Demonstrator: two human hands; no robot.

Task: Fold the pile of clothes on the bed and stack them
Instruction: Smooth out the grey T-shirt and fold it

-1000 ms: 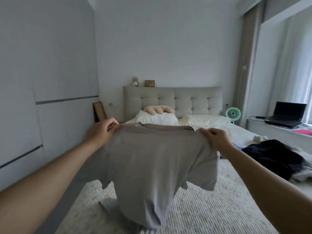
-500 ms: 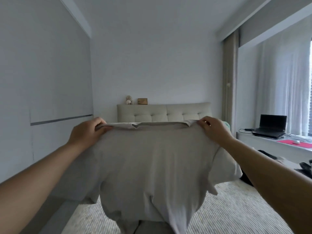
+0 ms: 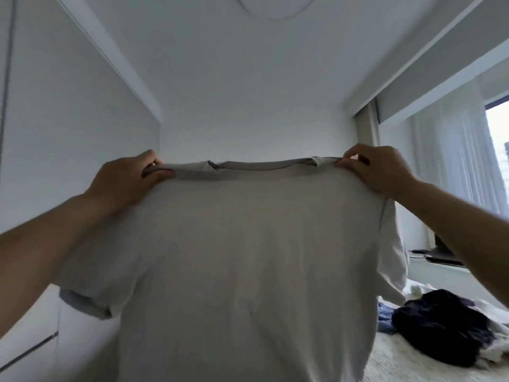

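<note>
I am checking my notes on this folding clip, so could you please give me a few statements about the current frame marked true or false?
1. Both hands hold the shirt up by its shoulders. True.
2. The left hand is empty. False: it grips the shirt's shoulder.
3. The right hand pinches the fabric. True.
4. A dark garment lies on the bed at right. True.
5. The shirt is folded flat on the bed. False: it hangs unfolded in the air.

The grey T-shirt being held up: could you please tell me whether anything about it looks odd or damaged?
Nothing stands out. The grey T-shirt hangs flat from both shoulders, pinched by the left hand and right hand, with no visible tear or stain.
</note>
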